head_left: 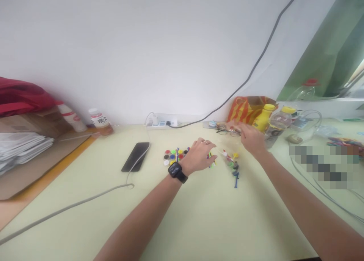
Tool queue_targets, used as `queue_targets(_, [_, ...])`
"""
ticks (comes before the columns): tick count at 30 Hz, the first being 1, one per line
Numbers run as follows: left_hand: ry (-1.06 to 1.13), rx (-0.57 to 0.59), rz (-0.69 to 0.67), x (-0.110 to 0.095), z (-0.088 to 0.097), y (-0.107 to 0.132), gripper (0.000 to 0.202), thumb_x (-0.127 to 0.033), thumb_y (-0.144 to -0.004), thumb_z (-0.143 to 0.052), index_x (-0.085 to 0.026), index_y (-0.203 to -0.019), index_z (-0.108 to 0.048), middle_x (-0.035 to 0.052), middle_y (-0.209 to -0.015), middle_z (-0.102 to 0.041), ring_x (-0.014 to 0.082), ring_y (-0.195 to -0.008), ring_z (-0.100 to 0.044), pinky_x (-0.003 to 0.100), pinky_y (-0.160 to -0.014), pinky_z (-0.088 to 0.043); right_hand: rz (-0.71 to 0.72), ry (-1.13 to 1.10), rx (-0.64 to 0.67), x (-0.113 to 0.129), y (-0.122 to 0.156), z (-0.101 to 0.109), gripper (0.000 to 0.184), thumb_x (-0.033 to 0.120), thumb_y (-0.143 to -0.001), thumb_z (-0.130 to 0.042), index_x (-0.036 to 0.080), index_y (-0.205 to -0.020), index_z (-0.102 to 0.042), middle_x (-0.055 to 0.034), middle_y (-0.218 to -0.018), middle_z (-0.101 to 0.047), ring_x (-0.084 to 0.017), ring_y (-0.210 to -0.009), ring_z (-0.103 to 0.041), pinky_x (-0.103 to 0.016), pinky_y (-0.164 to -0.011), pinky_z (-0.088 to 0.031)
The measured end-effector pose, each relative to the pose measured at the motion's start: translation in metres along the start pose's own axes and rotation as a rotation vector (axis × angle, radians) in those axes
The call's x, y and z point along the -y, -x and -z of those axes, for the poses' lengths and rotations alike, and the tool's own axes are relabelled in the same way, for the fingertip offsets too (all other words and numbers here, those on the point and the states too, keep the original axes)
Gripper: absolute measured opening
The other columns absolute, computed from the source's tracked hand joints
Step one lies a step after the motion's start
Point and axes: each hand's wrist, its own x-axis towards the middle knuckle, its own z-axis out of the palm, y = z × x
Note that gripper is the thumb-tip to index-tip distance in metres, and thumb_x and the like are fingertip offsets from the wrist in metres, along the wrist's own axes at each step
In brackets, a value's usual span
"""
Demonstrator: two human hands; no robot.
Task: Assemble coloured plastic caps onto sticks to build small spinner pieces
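My left hand (200, 155), with a black watch on its wrist, hovers over or rests on a group of small colored round pieces (172, 157) and thin colored sticks. Its thumb and fingers are apart, and nothing shows between them; the hand hides part of the group. My right hand (251, 139) is farther right, near a pair of eyeglasses (234, 133) and a yellow bottle (263, 119). Motion smears its fingers, so what they hold, if anything, is unclear. Between the hands and nearer to me lies a loose cluster of small colored pieces (232, 163), with a blue one (236, 180) at its near end.
A black phone (135, 157) lies left, a white cable across it. By the wall stand a power strip (162, 124), a striped orange bag (244, 109) and a clear bottle (280, 122). Papers (22, 149) and a drink bottle (101, 121) are at left.
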Motion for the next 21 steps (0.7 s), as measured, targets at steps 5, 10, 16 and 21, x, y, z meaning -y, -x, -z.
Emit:
queue_targets(5, [-0.001, -0.034, 0.008, 0.007, 0.006, 0.0, 0.033, -0.036, -0.097, -0.057, -0.021, -0.126, -0.065, 0.0095, -0.126, -0.067, 0.0301, -0.118, -0.054, 0.046, -0.102, -0.046, 0.129, -0.148, -0.259, 0.036, -0.028, 0.026, 0.04, 0.017, -0.096, -0.039, 0.021, -0.127, -0.063, -0.014, -0.127, -0.067, -0.034, -0.124, -0.056, -0.047, -0.102, -0.045])
queue_targets(10, [-0.008, -0.024, 0.008, 0.007, 0.006, 0.001, 0.03, -0.035, -0.097, -0.057, -0.022, -0.121, -0.068, 0.009, -0.123, -0.068, 0.0304, -0.114, -0.056, 0.046, -0.099, -0.048, 0.37, -0.214, -0.299, 0.092, -0.073, 0.041, 0.038, 0.014, -0.096, -0.035, 0.021, -0.121, -0.063, -0.0125, -0.117, -0.066, -0.033, -0.117, -0.055, -0.047, -0.103, -0.04])
queue_targets(16, [-0.005, -0.002, 0.004, 0.008, 0.004, 0.002, 0.027, -0.035, -0.096, -0.058, -0.022, -0.118, -0.069, 0.0092, -0.123, -0.068, 0.031, -0.115, -0.056, 0.046, -0.098, -0.048, 0.568, -0.145, -0.053, 0.127, -0.131, 0.025, 0.044, 0.009, -0.091, -0.043, 0.015, -0.131, -0.058, -0.0145, -0.126, -0.065, -0.034, -0.127, -0.048, -0.05, -0.109, -0.033])
queue_targets(21, [0.007, -0.003, 0.002, 0.011, 0.004, 0.0, 0.027, -0.035, -0.096, -0.058, -0.022, -0.117, -0.07, 0.0094, -0.121, -0.069, 0.0304, -0.114, -0.057, 0.046, -0.099, -0.047, 0.621, -0.206, 0.026, 0.113, -0.12, 0.023, 0.046, 0.021, -0.091, -0.054, 0.015, -0.136, -0.056, -0.0138, -0.133, -0.063, -0.032, -0.129, -0.049, -0.046, -0.108, -0.041])
